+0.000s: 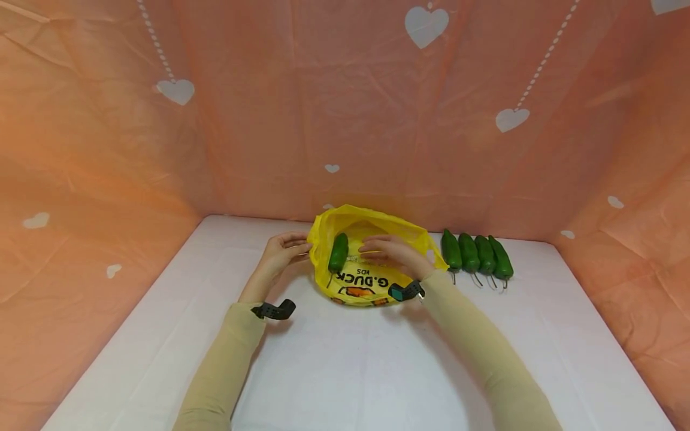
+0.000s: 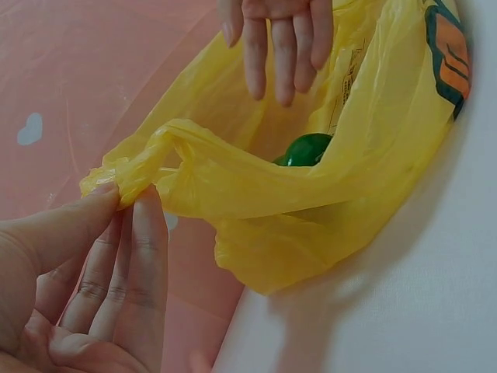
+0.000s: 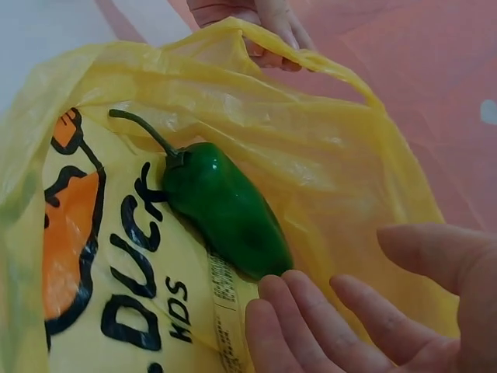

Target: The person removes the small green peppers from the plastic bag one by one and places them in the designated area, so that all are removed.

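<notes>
A yellow plastic bag (image 1: 372, 224) lies with its mouth spread on the table, printed with black letters and an orange duck figure. My left hand (image 1: 279, 256) pinches the bag's left rim between thumb and fingers, plain in the left wrist view. Inside the bag rests one green pepper (image 3: 225, 206) with its stem. My right hand (image 1: 396, 251) reaches into the bag's mouth, fingers extended and holding nothing. In the right wrist view its fingertips lie close to the pepper's tip; whether they touch it I cannot tell.
Several green peppers (image 1: 477, 254) lie side by side right of the bag, stems toward me. The white table (image 1: 345, 371) is walled at the back and sides by an orange-pink cloth (image 1: 302, 120) with white hearts. Both wrists wear black straps (image 1: 277, 309).
</notes>
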